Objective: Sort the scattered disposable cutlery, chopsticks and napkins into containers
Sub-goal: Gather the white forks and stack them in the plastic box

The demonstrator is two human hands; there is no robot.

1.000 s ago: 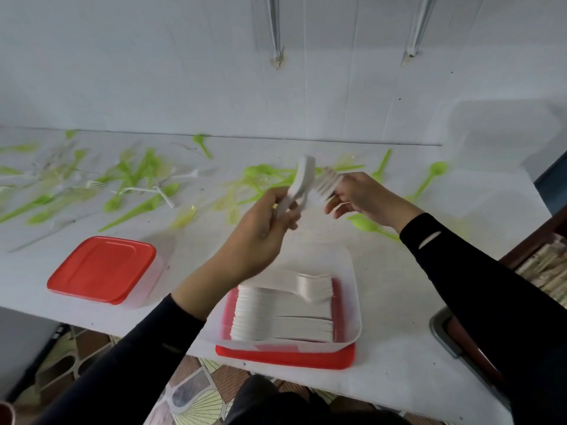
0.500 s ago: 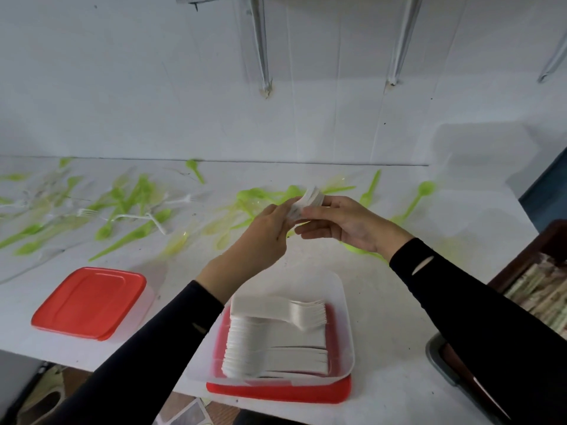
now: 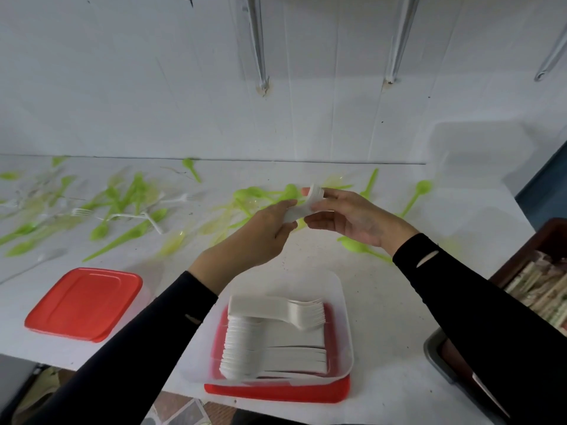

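I hold a bundle of white cutlery [image 3: 299,210] in the air between my two hands, above the white table [image 3: 383,308] and a little farther than the clear container [image 3: 345,302]. My left hand [image 3: 260,233] grips the near end of the bundle, with the fingers curled round it. My right hand [image 3: 352,220] pinches the far end between the thumb and the fingertips, and the palm is turned to the left. The clear container stands near the front edge of the table, on top of a red lid [image 3: 276,394]. Inside it many white forks [image 3: 276,335] lie in neat stacks, and one stack rests across the others. To the left, well apart, there is a second container closed with a red cover [image 3: 82,302]. On the far part of the table green cutlery [image 3: 129,204] lies scattered, with a few loose white forks [image 3: 135,215] among it on the left. One green spoon [image 3: 357,245] lies on the table just under my right wrist. At the right edge I see a dark box [image 3: 549,289], but its contents are too blurred to name.
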